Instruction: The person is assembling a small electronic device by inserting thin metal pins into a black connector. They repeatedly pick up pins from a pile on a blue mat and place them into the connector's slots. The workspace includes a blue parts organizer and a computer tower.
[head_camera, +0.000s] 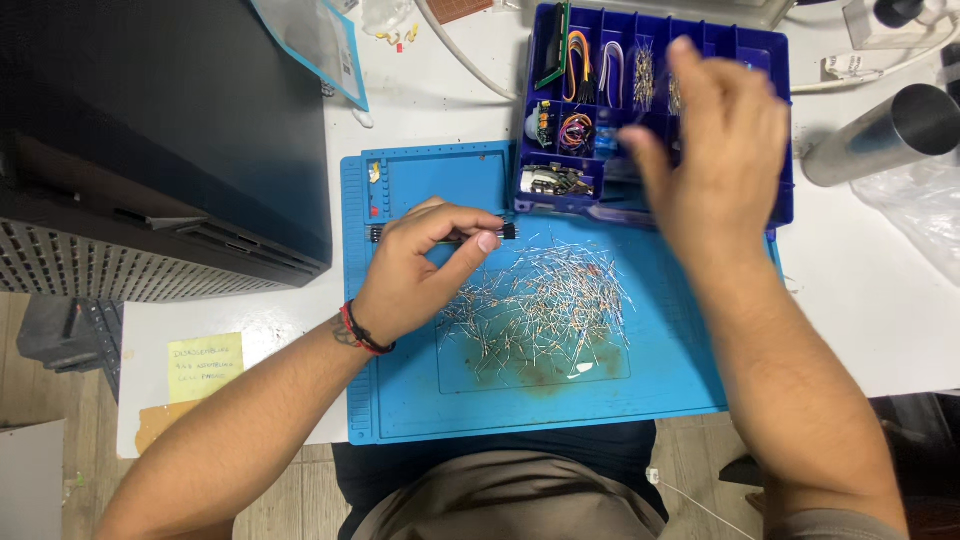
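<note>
On the bright blue silicone work mat (420, 400) nearest the person lies a loose heap of thin wire-legged components (545, 305). Just beyond its left edge, the left hand (415, 275) pinches a slim black pin-header strip (450, 234) between thumb and fingertips, level above the mat. Farther off, the right hand (715, 150), blurred, fingers loosely spread, hovers over the dark blue plastic compartment box (780, 60) of wires and parts.

Yellow sticky note (205, 366), square, handwritten, at near-left corner of white table (870, 290). Light-blue flat packet (318, 42) with white label at far edge. Clear plastic bag (920, 215) at right edge.
</note>
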